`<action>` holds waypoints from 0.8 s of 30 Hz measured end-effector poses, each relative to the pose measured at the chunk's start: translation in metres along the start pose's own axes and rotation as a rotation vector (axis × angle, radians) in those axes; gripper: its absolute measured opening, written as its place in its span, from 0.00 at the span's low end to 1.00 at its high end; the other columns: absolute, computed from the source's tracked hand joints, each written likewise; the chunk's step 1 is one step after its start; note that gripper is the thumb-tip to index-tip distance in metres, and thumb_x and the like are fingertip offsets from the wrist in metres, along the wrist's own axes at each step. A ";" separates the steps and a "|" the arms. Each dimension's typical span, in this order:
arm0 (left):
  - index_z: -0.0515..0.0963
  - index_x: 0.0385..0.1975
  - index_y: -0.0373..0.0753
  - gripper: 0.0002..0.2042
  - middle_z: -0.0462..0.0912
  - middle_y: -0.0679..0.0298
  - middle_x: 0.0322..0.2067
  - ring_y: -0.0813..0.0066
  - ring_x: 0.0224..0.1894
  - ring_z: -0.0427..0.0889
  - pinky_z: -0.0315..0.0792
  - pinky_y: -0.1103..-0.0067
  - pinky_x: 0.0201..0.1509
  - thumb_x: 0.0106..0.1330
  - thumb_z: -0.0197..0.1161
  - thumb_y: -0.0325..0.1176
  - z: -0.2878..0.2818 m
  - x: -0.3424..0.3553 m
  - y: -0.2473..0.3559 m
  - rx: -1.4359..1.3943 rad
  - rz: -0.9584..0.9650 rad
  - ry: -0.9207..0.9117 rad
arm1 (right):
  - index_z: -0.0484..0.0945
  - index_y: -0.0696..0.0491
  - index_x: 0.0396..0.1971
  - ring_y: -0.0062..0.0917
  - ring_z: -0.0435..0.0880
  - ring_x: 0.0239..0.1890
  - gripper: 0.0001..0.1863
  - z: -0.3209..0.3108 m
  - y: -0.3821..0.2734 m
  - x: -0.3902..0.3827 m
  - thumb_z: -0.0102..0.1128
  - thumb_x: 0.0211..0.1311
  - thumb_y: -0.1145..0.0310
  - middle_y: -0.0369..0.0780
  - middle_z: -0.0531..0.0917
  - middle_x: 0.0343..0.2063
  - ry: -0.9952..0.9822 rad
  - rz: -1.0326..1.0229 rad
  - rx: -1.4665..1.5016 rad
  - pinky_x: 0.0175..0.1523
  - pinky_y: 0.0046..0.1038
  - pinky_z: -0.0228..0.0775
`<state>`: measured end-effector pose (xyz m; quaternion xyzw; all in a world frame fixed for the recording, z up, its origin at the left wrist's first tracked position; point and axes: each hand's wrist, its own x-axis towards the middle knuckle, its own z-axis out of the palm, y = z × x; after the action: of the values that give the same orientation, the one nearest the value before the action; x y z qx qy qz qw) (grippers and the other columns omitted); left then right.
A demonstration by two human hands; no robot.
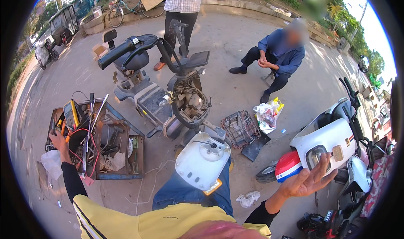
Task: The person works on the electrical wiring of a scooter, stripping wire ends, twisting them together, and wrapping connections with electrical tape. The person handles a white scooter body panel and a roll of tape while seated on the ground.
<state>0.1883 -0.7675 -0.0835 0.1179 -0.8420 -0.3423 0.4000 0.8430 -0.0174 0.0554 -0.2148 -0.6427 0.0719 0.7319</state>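
Stretched out to the left, my left hand [58,139] is at the edge of a wooden toolbox [122,176], its fingers curled beside orange-handled tools [63,126]. What those fingers hold, if anything, I cannot make out. A yellow multimeter [71,114] lies just above them, among wires and long metal rods. My right hand [309,178] is raised at the right, empty, with fingers spread, in front of a white scooter [332,140]. Between my knees is a white plastic panel [203,160] at the front of a partly stripped scooter [153,100], whose round housing shows bundled wiring [191,98].
A wire basket [240,129] and a plastic bag [268,114] lie on the pavement ahead. A seated person [282,50] in blue is beyond them; another person [182,3] stands behind the stripped scooter. A crumpled clear bag [248,199] lies near my right arm.
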 end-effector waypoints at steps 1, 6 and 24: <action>0.73 0.64 0.29 0.23 0.82 0.44 0.59 0.50 0.62 0.82 0.73 0.65 0.67 0.77 0.60 0.39 0.022 0.003 0.018 -0.070 0.030 0.022 | 0.49 0.56 0.81 0.50 0.70 0.75 0.47 0.002 0.000 -0.009 0.66 0.70 0.60 0.50 0.80 0.63 -0.032 0.045 0.005 0.81 0.55 0.50; 0.72 0.65 0.31 0.22 0.82 0.45 0.59 0.49 0.63 0.82 0.72 0.64 0.67 0.79 0.58 0.39 0.018 0.001 -0.008 -0.006 0.036 0.067 | 0.60 0.63 0.76 0.45 0.81 0.64 0.41 0.025 -0.023 -0.056 0.68 0.69 0.63 0.52 0.83 0.58 -0.264 0.143 0.132 0.74 0.50 0.62; 0.71 0.66 0.33 0.24 0.82 0.47 0.62 0.48 0.64 0.81 0.71 0.64 0.68 0.78 0.59 0.42 0.024 -0.010 0.024 0.048 -0.022 0.002 | 0.88 0.60 0.37 0.39 0.90 0.44 0.06 0.031 -0.066 -0.138 0.67 0.62 0.79 0.42 0.90 0.32 -0.632 0.261 0.263 0.58 0.43 0.78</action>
<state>0.1790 -0.7331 -0.0841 0.1371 -0.8482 -0.3260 0.3942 0.7795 -0.1224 -0.0412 -0.1663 -0.7896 0.3093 0.5032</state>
